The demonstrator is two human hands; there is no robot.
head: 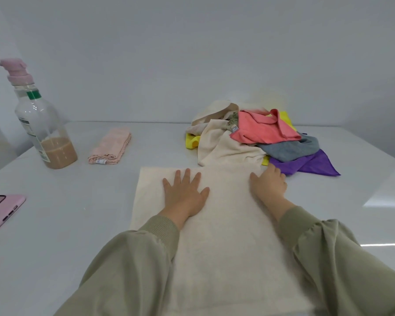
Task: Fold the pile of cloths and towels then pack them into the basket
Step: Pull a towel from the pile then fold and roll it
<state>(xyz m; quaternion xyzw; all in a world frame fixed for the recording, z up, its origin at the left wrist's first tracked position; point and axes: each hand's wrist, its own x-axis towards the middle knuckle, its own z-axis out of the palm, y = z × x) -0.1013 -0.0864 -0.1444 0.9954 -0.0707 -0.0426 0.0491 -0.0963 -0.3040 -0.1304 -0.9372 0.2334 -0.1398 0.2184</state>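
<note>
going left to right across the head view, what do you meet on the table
pink phone → bottle → folded pink towel → left hand → right hand → purple cloth

A clear plastic bottle (39, 124) stands upright on the white table (55, 224), well to the left of the left hand (185, 195) and farther back. It has a pink cap, a green neck band and tan liquid in its bottom part. A pink-cased phone (0, 208) lies flat, well left of that hand. A pale wall (192, 53) rises beyond the right hand (269, 185).
</note>
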